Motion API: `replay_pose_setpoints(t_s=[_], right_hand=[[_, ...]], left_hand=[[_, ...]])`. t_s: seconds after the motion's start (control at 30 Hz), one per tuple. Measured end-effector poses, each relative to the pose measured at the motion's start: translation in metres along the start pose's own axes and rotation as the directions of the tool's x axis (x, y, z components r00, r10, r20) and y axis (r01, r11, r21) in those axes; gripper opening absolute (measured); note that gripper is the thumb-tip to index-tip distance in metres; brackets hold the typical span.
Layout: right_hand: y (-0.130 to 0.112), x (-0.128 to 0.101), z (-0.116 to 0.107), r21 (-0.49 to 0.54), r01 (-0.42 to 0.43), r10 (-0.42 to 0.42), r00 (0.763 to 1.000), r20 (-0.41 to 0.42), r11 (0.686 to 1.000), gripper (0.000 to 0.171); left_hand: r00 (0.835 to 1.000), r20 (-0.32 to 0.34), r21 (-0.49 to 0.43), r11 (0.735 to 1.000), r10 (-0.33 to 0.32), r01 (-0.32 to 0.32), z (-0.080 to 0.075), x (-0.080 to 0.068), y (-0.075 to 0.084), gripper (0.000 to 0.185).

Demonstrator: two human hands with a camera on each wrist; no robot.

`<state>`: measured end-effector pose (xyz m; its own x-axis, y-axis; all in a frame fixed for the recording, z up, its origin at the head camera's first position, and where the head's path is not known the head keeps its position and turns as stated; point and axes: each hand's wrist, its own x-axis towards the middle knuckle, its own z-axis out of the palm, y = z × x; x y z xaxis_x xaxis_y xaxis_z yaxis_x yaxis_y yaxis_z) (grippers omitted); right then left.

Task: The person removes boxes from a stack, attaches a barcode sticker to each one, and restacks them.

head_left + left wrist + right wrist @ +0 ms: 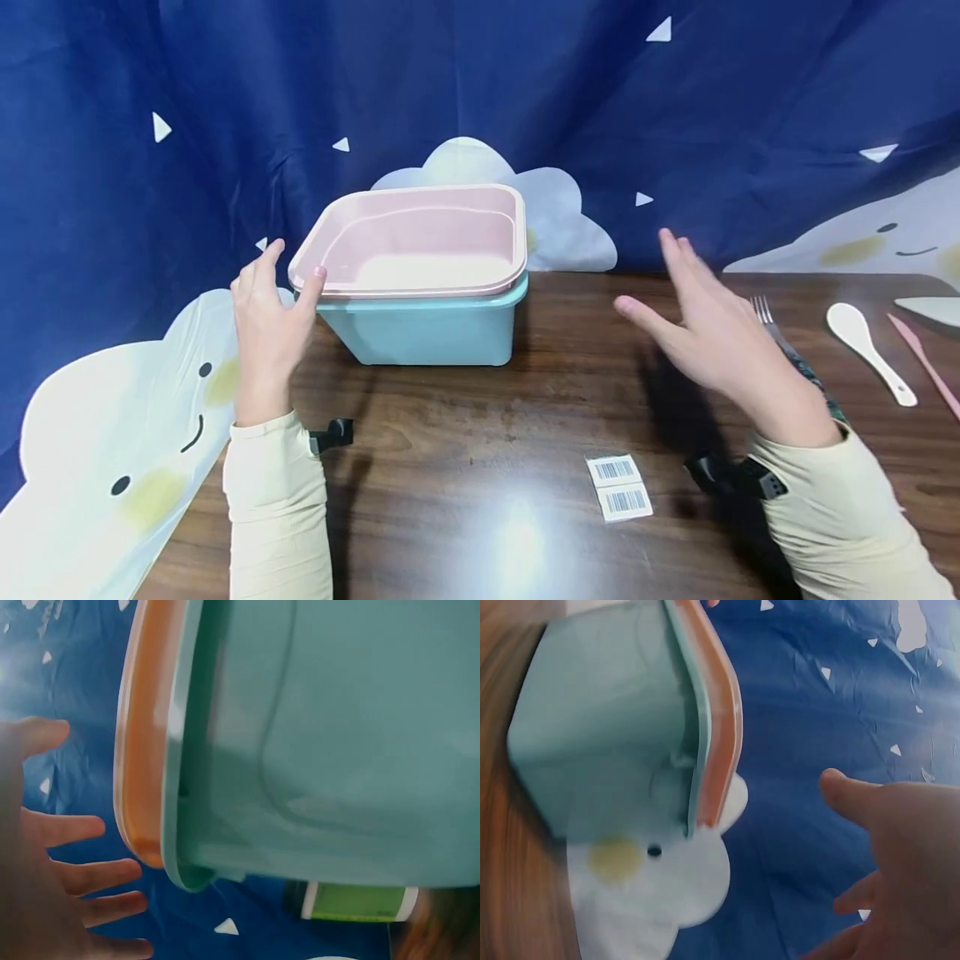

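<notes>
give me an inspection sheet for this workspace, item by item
Surface: dark wooden table, glare patch near the front edge.
Job's things: pink tray nested in the teal tub.
Clutter: two barcode labels, fork, white spoon, pink knife.
Hands: left hand open, thumb touching the tray rim; right hand open, apart from the tub.
Cables: nothing seen.
Surroundings: blue cloud-print backdrop.

The pink tub (420, 242) sat nested, slightly askew, inside the teal tub (431, 329), upright on the wooden table (480, 467).
</notes>
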<state>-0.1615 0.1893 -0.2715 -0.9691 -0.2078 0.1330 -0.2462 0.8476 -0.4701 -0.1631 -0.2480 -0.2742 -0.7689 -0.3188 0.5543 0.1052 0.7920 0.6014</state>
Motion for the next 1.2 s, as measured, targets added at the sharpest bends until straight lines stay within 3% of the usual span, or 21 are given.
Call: replay_pose_setpoints(t_s=[0.23, 0.43, 0.6, 0.93, 1.2], right_hand=[[-0.037, 0.029, 0.012, 0.166, 0.068, -0.060, 0.997, -0.053, 0.984, 0.085], [-0.058, 0.053, 0.024, 0.350, 0.110, -0.098, 0.994, -0.052, 0.930, 0.071], [-0.065, 0.066, 0.039, 0.446, 0.162, -0.136, 0.987, -0.090, 0.880, 0.058], [-0.065, 0.073, 0.055, 0.603, 0.184, -0.058, 0.973, -0.222, 0.776, 0.047], [-0.071, 0.070, 0.060, 0.642, 0.192, -0.030, 0.967, -0.255, 0.742, 0.047]], left_hand=[[0.998, -0.002, -0.056, 0.996, -0.066, 0.066, 0.002, 0.011, -0.013, 0.054], [0.989, 0.063, -0.101, 0.985, -0.135, 0.141, 0.006, 0.020, -0.013, 0.051], [0.985, 0.108, -0.121, 0.981, -0.135, 0.148, 0.008, 0.018, -0.012, 0.051], [0.992, 0.060, -0.200, 0.972, -0.111, 0.121, 0.015, 0.018, -0.009, 0.045], [0.986, 0.041, -0.271, 0.948, -0.160, 0.165, 0.016, 0.017, -0.006, 0.045]])
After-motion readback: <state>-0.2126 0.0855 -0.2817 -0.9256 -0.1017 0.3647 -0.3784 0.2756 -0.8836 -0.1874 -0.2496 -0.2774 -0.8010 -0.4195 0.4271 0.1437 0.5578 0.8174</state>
